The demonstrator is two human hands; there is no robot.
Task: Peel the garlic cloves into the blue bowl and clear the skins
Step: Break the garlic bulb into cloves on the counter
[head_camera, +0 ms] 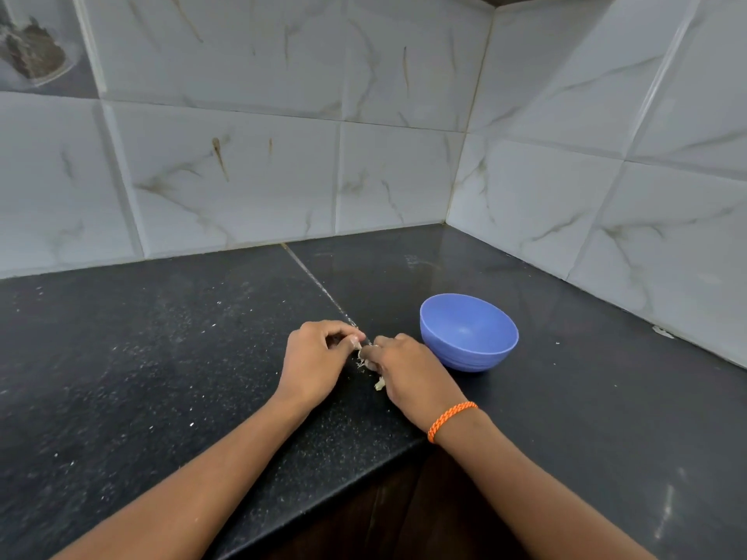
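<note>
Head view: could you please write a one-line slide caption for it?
Both hands, left and right, work garlic on a black counter beside an empty blue bowl.

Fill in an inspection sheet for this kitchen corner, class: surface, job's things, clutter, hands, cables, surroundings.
Surface: dark speckled stone countertop, a seam running across it.
Job's things: round blue plastic bowl upright, looks empty; pale garlic clove between both hands.
Clutter: scraps of papery garlic skin on the counter beneath the hands.
Hands: left hand and right hand each keep a fingertip grip on the clove; orange braided wristband on the right wrist.
Cables: nothing seen.
Surroundings: white marbled wall tiles forming a corner.
</note>
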